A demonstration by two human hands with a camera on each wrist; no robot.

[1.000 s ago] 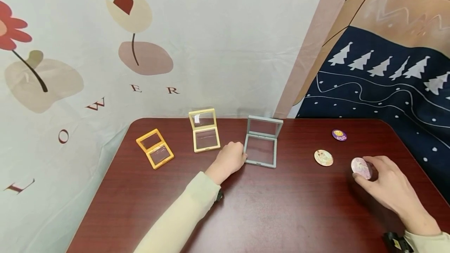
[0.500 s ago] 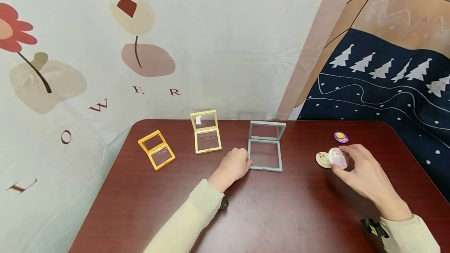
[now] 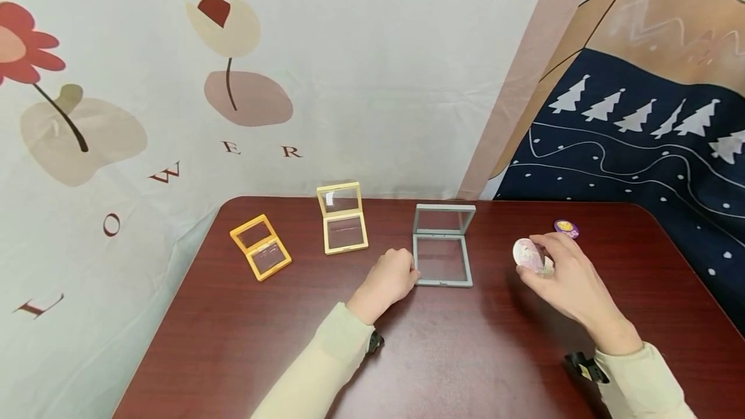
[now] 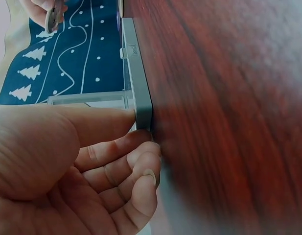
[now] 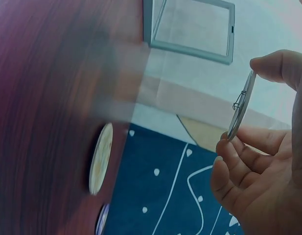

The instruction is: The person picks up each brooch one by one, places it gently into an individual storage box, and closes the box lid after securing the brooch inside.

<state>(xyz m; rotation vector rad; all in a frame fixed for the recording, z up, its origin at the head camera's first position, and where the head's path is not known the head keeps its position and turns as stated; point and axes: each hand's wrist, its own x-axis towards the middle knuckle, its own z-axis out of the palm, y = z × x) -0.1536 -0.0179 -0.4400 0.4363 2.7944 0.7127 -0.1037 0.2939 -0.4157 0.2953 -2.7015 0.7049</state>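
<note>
The right hand (image 3: 567, 277) pinched a round pink button badge (image 3: 528, 255) by its rim, thumb above and fingers (image 5: 236, 161) curled below, and held it on edge above the dark red wooden worktop (image 3: 442, 354), a short way to the right of an open grey square frame case with clear film panels (image 3: 441, 244). In the right wrist view the badge's metal pin back (image 5: 237, 102) showed, turned towards the palm. A second round, cream-coloured badge (image 5: 100, 158) lay flat on the worktop just below and behind the held one, largely hidden by the hand in the head view, and a small purple round badge (image 3: 566, 229) lay further back near the worktop's far right edge.

The left hand (image 3: 388, 280) rested on the worktop at the front left corner of the grey case, its thumb pressed against the frame's corner (image 4: 143, 110) and its other fingers loosely curled beneath, holding nothing. The case's lid stood upright at the back.

To the left, well apart from both hands, an open pale yellow square frame case (image 3: 342, 217) and an open orange square frame case (image 3: 260, 247) sat on the worktop.
</note>
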